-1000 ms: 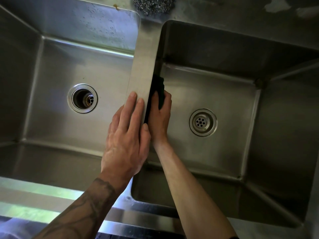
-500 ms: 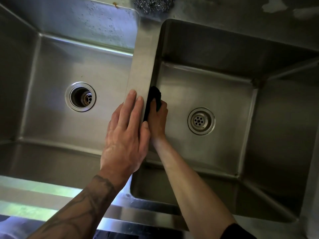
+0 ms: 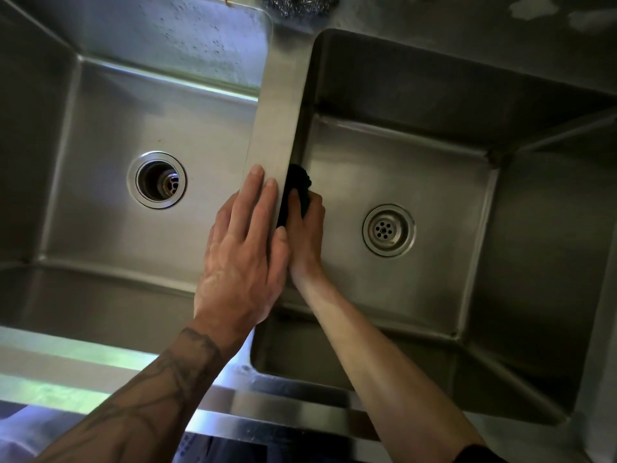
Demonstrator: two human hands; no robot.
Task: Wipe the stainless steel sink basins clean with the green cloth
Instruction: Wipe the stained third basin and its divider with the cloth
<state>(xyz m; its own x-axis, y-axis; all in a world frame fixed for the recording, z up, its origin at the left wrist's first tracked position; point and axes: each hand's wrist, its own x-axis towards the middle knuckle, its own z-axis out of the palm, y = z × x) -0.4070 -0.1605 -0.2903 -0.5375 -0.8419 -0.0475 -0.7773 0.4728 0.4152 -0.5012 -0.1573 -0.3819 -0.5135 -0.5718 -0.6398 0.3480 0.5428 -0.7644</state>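
My right fingers (image 3: 294, 203) are curled round the green cloth (image 3: 300, 182), which looks nearly black in this shadow. They bunch it into a pad and press it against the side wall of the right basin (image 3: 417, 155), just under the divider (image 3: 277, 108). I judge that wall is the surface being wiped now, so my right hand (image 3: 306, 233) is turned sideways to push into it, not down on the floor. My left fingers (image 3: 258, 195) lie straight and close together, flat on top of the divider and pointing toward 12 o'clock. My left hand (image 3: 240, 259) holds nothing; it seems to be there only to brace me while I lean in.

The right drain (image 3: 389, 230) sits at 3 o'clock from the cloth, well apart from it, and the left drain (image 3: 157, 179) at 9 o'clock in the left basin (image 3: 200, 121). A steel scourer (image 3: 298, 5) rests at 12 o'clock on the back ledge, untouched.
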